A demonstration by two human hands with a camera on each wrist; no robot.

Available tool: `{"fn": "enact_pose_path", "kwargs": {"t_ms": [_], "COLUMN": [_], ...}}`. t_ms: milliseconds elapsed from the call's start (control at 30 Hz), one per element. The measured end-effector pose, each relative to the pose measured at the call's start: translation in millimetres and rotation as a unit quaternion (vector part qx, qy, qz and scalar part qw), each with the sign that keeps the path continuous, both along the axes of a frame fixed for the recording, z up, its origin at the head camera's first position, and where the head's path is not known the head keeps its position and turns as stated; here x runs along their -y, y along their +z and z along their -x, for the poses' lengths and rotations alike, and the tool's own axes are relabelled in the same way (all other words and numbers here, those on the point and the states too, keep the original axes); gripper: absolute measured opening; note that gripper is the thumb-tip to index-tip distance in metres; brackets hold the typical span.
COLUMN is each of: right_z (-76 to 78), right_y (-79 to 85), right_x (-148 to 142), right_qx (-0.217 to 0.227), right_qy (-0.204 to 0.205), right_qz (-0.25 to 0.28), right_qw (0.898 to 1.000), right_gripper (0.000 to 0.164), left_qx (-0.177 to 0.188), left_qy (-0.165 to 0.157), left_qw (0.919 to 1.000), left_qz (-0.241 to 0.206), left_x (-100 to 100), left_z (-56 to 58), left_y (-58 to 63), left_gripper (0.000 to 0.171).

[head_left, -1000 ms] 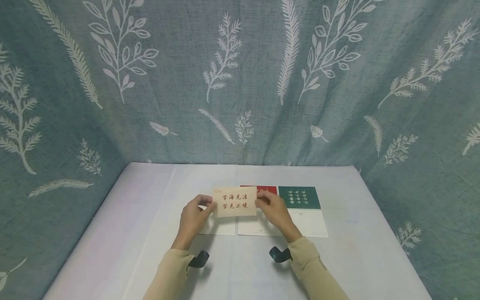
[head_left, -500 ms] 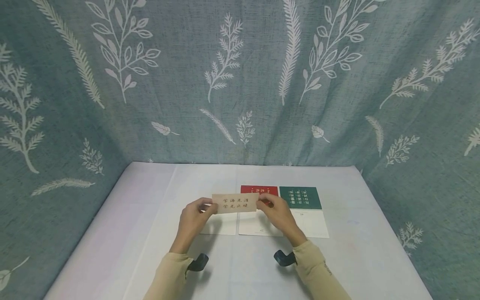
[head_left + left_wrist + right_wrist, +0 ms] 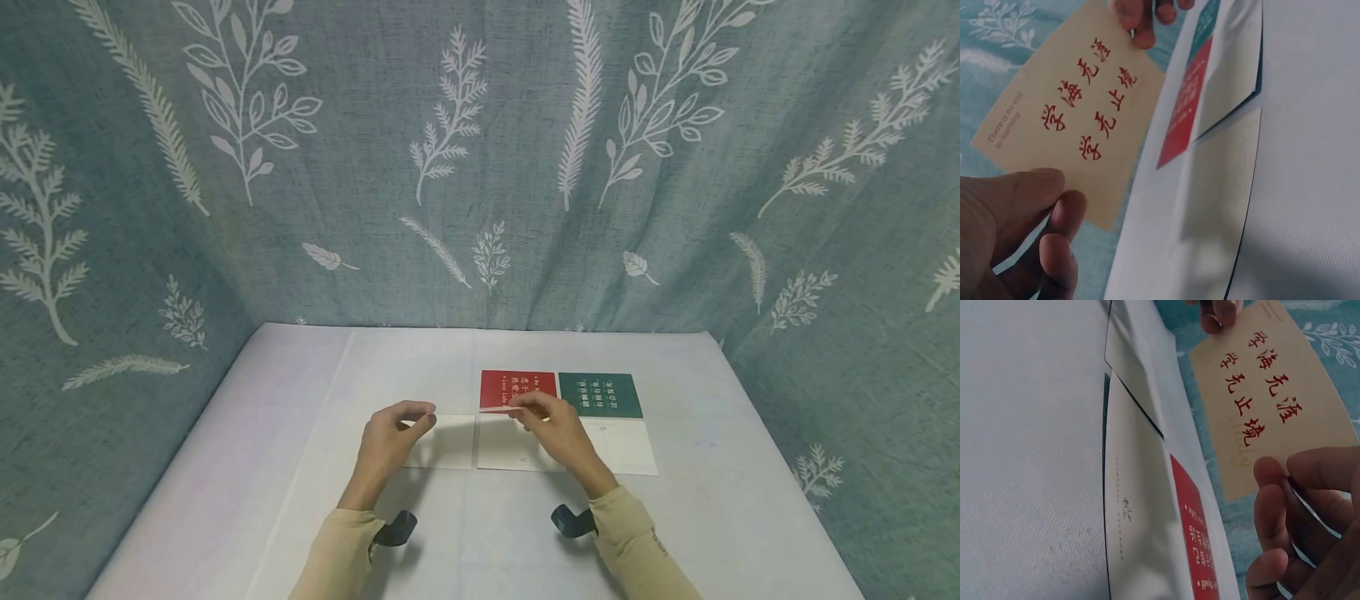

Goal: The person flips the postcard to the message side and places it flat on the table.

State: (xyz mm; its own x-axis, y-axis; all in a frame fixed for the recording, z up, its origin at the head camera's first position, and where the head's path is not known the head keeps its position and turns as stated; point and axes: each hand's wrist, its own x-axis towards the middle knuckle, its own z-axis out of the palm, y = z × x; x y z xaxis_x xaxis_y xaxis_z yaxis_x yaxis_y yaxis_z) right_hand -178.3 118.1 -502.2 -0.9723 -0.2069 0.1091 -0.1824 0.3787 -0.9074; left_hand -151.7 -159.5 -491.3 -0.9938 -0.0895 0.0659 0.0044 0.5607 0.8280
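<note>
A cream card [image 3: 1085, 94] with red handwritten-style characters is held up between both hands above the table. In the head view this card [image 3: 498, 408] is turned almost edge-on, so only a thin line shows. My left hand [image 3: 384, 442] pinches its left edge between thumb and fingers. The opposite edge is pinched by my right hand [image 3: 558, 433]. Below lie a red-and-cream card [image 3: 517, 387], partly covered by the right hand, a green-and-cream card [image 3: 600, 396] to its right, and a plain cream card [image 3: 446, 442] to its left.
A white cloth covers the table [image 3: 300, 533]. Patterned blue-green fabric [image 3: 517, 167] hangs at the back and both sides. Dark curved pieces [image 3: 395, 528] stick out from both sleeve cuffs.
The raised card has tilted from facing the head camera to nearly edge-on, uncovering more of the red card below. Both hands keep their pinch and stay nearly in place.
</note>
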Motion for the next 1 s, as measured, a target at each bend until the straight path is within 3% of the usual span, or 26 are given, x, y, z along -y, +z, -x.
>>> {"fn": "enact_pose_path", "kwargs": {"t_ms": [533,733,1000], "right_z": [-2.0,-2.8,-6.9], "right_y": [-2.1,-5.2,-9.1], "right_x": [-0.6,-0.8,4.3], "right_qx": [0.024,-0.002,-0.016], "right_qy": [-0.033,-0.03,-0.034], "right_qz": [-0.033,-0.03,-0.016], "right_qw": [0.999,0.999,0.999], "right_gripper": [0.02,0.017,0.039], "left_qx": [0.012,0.008,-0.008], "left_qy": [-0.01,-0.009,0.011], "left_qw": [0.9999,0.9999,0.9998], "left_qz": [0.002,-0.004,0.013], "left_x": [-0.8,-1.2,-6.6], "left_z": [-2.3,-3.6,-3.6], "left_y": [-6.3,-7.5,-9.1], "left_gripper": [0.029,0.032,0.029]}}
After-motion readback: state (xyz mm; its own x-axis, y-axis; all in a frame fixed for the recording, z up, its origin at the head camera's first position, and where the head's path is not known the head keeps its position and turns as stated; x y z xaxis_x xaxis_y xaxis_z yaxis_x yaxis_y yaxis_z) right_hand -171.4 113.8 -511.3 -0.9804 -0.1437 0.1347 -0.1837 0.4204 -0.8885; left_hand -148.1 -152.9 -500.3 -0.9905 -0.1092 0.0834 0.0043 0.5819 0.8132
